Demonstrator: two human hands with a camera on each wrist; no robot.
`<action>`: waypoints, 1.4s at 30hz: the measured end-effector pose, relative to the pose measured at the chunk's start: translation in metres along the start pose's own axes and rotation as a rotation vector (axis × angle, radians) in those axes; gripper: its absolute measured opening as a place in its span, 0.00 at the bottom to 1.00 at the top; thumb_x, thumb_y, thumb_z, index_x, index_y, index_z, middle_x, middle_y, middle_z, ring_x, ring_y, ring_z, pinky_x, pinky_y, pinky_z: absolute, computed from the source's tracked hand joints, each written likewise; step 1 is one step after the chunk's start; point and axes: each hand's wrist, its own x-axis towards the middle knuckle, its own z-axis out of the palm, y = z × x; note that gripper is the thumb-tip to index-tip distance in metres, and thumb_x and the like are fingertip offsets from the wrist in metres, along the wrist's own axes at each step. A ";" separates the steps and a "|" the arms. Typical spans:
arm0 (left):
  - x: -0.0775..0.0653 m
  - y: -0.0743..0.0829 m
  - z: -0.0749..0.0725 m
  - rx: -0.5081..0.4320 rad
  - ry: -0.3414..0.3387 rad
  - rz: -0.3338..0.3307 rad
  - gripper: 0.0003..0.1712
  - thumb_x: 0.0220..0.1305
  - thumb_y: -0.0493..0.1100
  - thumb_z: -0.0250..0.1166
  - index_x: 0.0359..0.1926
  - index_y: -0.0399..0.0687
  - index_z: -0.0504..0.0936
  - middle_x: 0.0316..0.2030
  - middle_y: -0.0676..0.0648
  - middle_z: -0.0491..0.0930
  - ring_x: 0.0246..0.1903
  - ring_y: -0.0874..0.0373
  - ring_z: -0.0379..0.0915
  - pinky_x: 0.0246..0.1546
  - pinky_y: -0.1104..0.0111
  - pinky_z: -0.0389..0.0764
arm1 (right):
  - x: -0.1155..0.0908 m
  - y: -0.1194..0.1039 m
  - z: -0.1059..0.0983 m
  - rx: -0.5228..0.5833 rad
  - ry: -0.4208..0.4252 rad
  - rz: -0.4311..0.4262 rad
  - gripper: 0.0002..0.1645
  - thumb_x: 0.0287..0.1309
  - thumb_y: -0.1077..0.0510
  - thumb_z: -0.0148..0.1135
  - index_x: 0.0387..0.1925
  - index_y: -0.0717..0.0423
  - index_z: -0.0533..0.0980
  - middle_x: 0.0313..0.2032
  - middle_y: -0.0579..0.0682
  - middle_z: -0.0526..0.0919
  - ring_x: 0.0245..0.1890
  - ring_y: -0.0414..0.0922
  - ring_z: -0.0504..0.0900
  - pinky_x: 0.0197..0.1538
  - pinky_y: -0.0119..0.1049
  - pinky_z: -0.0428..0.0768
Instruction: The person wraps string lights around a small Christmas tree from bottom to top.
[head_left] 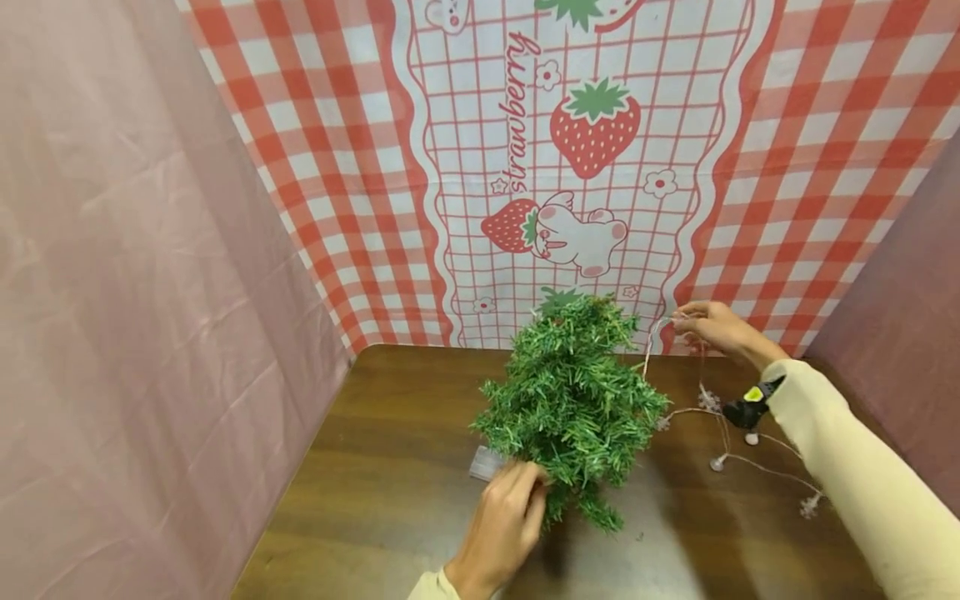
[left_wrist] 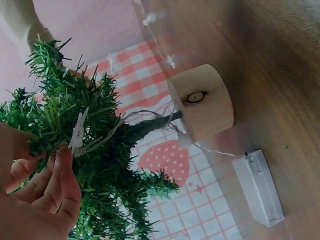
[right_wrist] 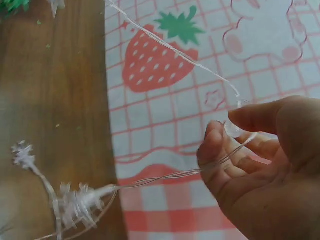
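A small artificial Christmas tree (head_left: 573, 392) stands on the table. My left hand (head_left: 497, 527) is at its lower near side, pinching a green branch tip; a clear snowflake light (left_wrist: 78, 132) sits right beside these fingers. My right hand (head_left: 722, 329) is raised to the right of the tree. Between its thumb and fingers it holds a clear bulb of the string lights (right_wrist: 233, 129), with the wire running taut toward the tree. In the left wrist view, wire passes around the trunk above the round wooden base (left_wrist: 212, 112) and leads to a clear battery box (left_wrist: 258, 187).
More snowflake lights (head_left: 810, 505) and round bulbs (head_left: 717, 462) of the strand lie on the brown wooden table (head_left: 390, 433) at the right. A strawberry-print checked cloth (head_left: 592, 208) hangs behind, and pink curtains (head_left: 150, 292) close off both sides.
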 end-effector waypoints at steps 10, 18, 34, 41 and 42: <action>-0.023 -0.002 -0.010 -0.107 -0.083 -0.048 0.14 0.60 0.32 0.67 0.46 0.49 0.79 0.41 0.54 0.80 0.41 0.62 0.77 0.43 0.73 0.78 | 0.003 -0.055 0.006 -0.249 0.051 -0.176 0.25 0.72 0.58 0.56 0.61 0.74 0.71 0.41 0.68 0.83 0.26 0.46 0.83 0.29 0.38 0.84; -0.024 -0.020 -0.040 -0.090 -0.051 -0.045 0.14 0.60 0.31 0.66 0.45 0.48 0.79 0.41 0.53 0.80 0.39 0.59 0.78 0.44 0.74 0.78 | 0.005 -0.090 0.008 -0.429 0.061 -0.254 0.22 0.72 0.61 0.53 0.62 0.69 0.73 0.21 0.52 0.82 0.13 0.47 0.76 0.17 0.38 0.75; 0.031 -0.081 -0.113 -0.052 -0.071 -0.171 0.09 0.65 0.30 0.63 0.44 0.43 0.79 0.38 0.49 0.79 0.37 0.60 0.76 0.35 0.64 0.82 | 0.008 -0.137 -0.003 -0.463 0.127 -0.173 0.28 0.65 0.50 0.61 0.11 0.53 0.66 0.10 0.49 0.71 0.10 0.41 0.62 0.20 0.36 0.65; 0.069 -0.099 -0.117 -0.151 -0.076 -0.189 0.07 0.68 0.31 0.61 0.46 0.42 0.79 0.38 0.46 0.81 0.34 0.60 0.76 0.32 0.69 0.80 | 0.000 -0.138 -0.008 -0.388 0.007 -0.096 0.29 0.71 0.46 0.55 0.14 0.52 0.63 0.09 0.43 0.60 0.09 0.39 0.57 0.18 0.35 0.66; 0.075 -0.101 -0.116 -0.165 -0.087 -0.193 0.07 0.68 0.32 0.61 0.46 0.42 0.79 0.38 0.46 0.81 0.34 0.60 0.77 0.32 0.69 0.80 | -0.002 -0.139 -0.008 -0.386 0.011 -0.087 0.29 0.71 0.45 0.55 0.15 0.53 0.64 0.09 0.43 0.59 0.09 0.39 0.57 0.17 0.34 0.65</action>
